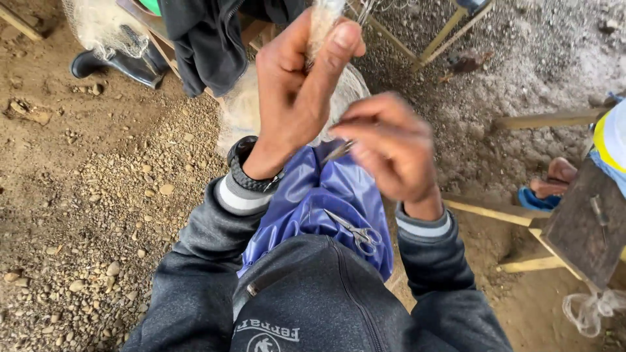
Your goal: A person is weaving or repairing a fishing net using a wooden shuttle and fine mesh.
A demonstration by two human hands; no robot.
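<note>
Scissors [355, 233] lie on lap; left hand [297, 91] fingers pinch netting [323, 23] upright, right hand [391, 146] grips needle [339, 151].

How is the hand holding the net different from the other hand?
The left hand is raised high and sharp in the picture, while the right hand sits lower and looks blurred. The left hand pinches a bunch of pale netting; the right hand holds a thin pointed tool. The left wrist wears a black watch; the right wrist is bare. Both come out of dark grey sleeves.
</note>
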